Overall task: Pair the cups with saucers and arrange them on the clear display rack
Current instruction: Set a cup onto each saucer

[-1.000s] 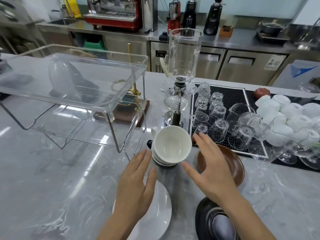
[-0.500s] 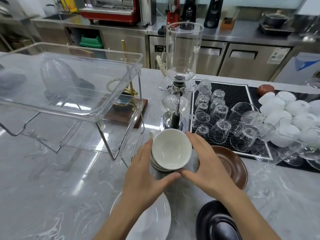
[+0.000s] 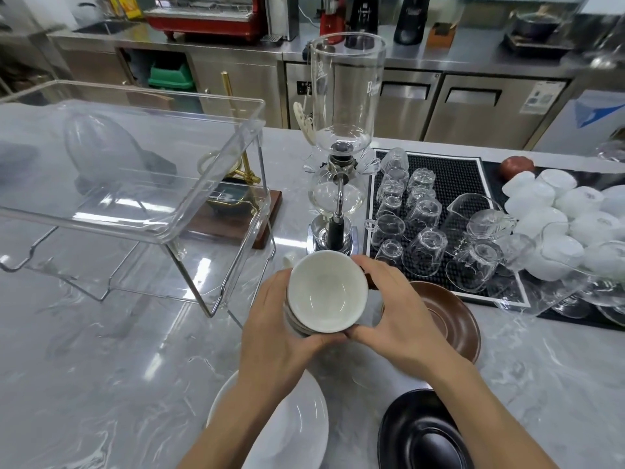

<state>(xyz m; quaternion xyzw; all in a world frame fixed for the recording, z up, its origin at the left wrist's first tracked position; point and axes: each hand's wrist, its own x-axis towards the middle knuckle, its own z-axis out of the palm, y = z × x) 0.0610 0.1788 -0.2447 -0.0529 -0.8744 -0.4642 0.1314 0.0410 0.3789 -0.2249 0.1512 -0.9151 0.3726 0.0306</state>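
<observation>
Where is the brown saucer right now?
In the head view the brown saucer lies on the counter right of centre, partly behind the right hand, just in front of the black mat and beyond the black saucer.

Bright, even, cool light falls from above. It streaks white across the polished marble counter (image 3: 101, 350), strongest in a band below the clear rack (image 3: 142, 164). Glare also catches the rack's edges, the siphon (image 3: 345, 96) and the upturned glasses (image 3: 426, 245), whose outlines partly dissolve. The white cups (image 3: 575, 225) at right are nearly blown out. Shadows are soft and short, darkest under the left hand (image 3: 280, 330) and right hand (image 3: 399, 319). Focus is sharpest at centre; the back cabinets (image 3: 473, 106) and top corners are smeared. Wide-angle distortion bows the counter edge and stretches the forearms at the bottom.
</observation>
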